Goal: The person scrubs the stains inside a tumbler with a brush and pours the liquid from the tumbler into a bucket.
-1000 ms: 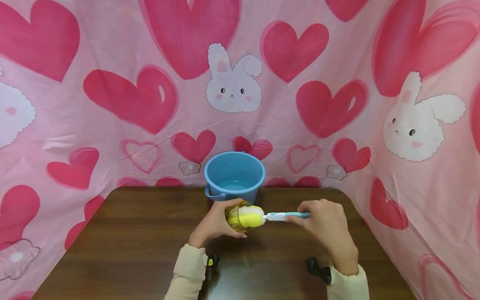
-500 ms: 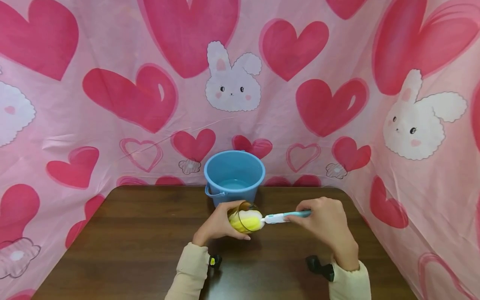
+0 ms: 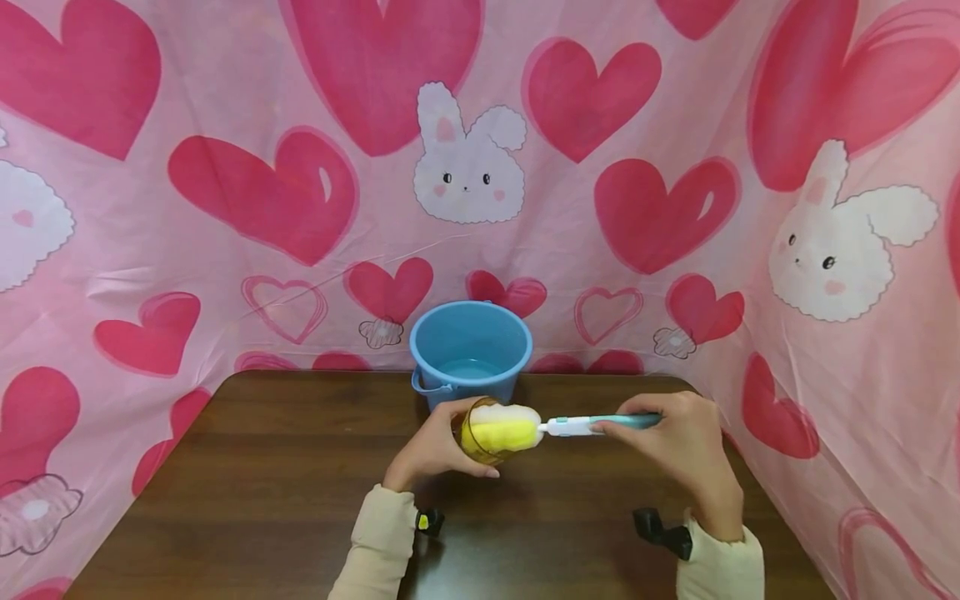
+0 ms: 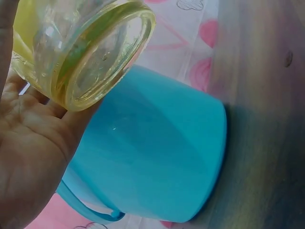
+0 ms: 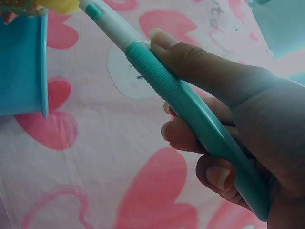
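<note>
My left hand (image 3: 435, 447) grips an amber see-through glass (image 4: 102, 57), tipped on its side with its mouth to the right. Partly inside that mouth sits the yellow and white sponge head of a cup brush (image 3: 506, 429); much of the sponge shows outside the rim. My right hand (image 3: 678, 442) holds the brush by its white and teal handle (image 5: 190, 109), thumb along one side and fingers curled round the other. In the left wrist view the thick glass base faces the camera, with small drops on it.
A blue bucket (image 3: 471, 342) with some water in it stands at the back of the brown wooden table (image 3: 300, 475), just behind the glass. Its handle (image 3: 431, 387) hangs at the left. A pink cloth (image 3: 555, 208) with hearts and rabbits hangs behind and beside the table.
Over the last second the sponge head went deeper into the glass, then came partly back out as my right hand moved right. My left hand stays nearly in place.
</note>
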The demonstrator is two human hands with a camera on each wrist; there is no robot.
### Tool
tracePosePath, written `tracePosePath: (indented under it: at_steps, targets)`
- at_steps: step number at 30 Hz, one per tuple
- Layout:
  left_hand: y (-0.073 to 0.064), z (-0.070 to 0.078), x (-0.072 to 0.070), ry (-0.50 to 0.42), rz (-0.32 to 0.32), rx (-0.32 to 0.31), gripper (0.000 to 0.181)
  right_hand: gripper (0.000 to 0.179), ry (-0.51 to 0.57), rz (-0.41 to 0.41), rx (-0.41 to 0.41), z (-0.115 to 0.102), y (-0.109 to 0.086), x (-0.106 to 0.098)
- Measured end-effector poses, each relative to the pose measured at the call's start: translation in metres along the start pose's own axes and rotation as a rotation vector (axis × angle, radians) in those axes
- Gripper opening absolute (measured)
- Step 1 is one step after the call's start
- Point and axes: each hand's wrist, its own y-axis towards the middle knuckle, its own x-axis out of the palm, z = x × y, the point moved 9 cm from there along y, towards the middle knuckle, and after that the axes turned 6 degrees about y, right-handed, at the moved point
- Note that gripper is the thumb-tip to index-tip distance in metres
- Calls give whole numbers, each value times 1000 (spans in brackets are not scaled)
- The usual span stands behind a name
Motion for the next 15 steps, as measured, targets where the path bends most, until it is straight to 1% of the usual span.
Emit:
tracePosePath:
  at_steps: [3,9,15]
  targets:
    - [0,2,-3,10,9,1,78,29,-4,-12,-15,-3,2,8]
    - [-1,4,-8,39,41,3,76,30,-58,-15,-70,-15,6,21]
    - [-1,5,-9,73,69,19,77,31,-119,-37,-59,-22,6,26]
